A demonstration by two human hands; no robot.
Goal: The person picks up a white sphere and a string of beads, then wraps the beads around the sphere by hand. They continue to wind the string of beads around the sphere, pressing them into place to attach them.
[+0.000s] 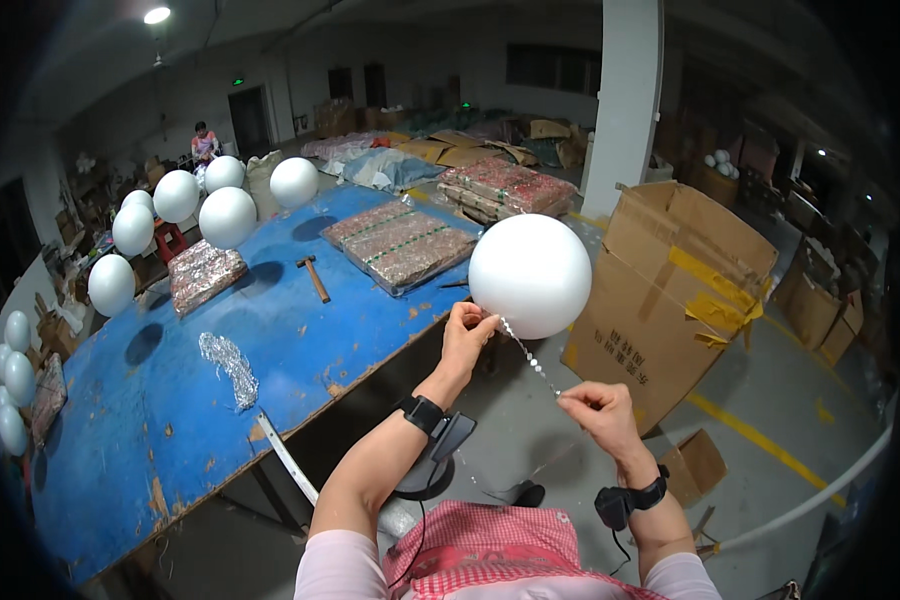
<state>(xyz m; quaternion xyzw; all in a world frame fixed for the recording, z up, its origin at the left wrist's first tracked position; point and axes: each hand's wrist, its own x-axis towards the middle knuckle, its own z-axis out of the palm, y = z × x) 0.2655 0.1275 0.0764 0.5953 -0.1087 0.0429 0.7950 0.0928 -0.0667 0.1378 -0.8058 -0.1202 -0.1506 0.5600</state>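
One smooth white ball [532,270], one thin strand of silvery discs [535,364].

Large brown cardboard box [660,290]: two slanting rows of dark printed characters [608,350] low on its side.
Small glowing green sign [238,81]: above a dark rectangular doorway [251,125], too small to read.

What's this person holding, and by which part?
A strand of silvery discs, pinched at two places: by the left hand beside the white ball, and by the right hand farther down. Whether the left also grips the ball is unclear.
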